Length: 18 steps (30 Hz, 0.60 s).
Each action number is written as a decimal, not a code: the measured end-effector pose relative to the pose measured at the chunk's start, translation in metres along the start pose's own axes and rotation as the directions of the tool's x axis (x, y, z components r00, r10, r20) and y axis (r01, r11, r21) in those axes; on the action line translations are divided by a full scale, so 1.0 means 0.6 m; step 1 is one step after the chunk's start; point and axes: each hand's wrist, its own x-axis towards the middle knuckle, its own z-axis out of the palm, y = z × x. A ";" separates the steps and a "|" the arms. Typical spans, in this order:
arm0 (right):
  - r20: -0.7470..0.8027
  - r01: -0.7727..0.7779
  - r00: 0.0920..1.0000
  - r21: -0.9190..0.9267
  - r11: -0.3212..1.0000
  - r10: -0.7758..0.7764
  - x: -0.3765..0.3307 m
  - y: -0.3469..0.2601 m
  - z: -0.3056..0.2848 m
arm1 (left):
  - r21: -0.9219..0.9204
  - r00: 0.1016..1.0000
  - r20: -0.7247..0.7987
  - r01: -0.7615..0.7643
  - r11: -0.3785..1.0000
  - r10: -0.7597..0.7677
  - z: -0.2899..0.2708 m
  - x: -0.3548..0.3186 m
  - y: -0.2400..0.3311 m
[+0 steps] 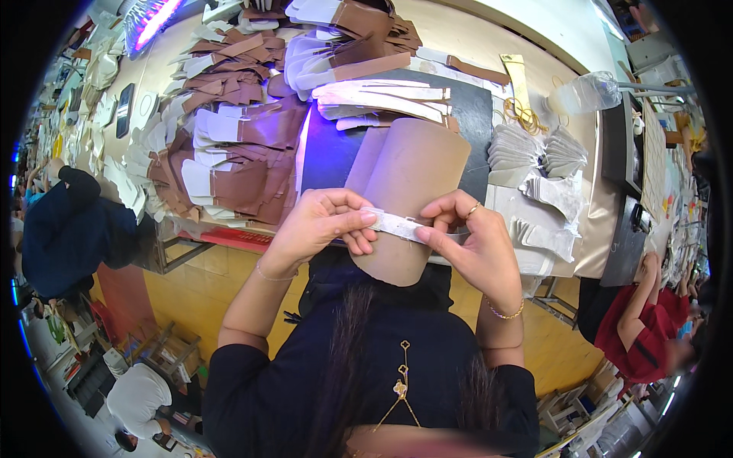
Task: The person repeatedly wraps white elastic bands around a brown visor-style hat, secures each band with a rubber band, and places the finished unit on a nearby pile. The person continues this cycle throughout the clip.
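A curved tan sheet (412, 172) bends over the table's near edge in front of me, partly on a dark board (473, 107). Across it lies a short whitish strip (397, 226). My left hand (332, 221) pinches the strip's left end between thumb and fingers. At the other end, my right hand (469, 233) presses its thumb on the strip, with the index finger curled above. Both hands are closed, and their fingertips rest close to or on the tan sheet. Whatever lies under the strip is hidden.
Stacks of brown and white cut pieces (248, 164) cover the table's left. Fanned grey-white pieces (519, 156) lie to the right, near a plastic bottle (584, 93) and yellow cord (523, 114). A phone (124, 109) lies far left. Other people sit on both sides.
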 end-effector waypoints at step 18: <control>-0.015 -0.005 1.000 0.002 1.000 0.005 0.000 -0.004 0.002 | -0.014 1.000 0.005 -0.027 1.000 0.028 -0.003 0.001 -0.006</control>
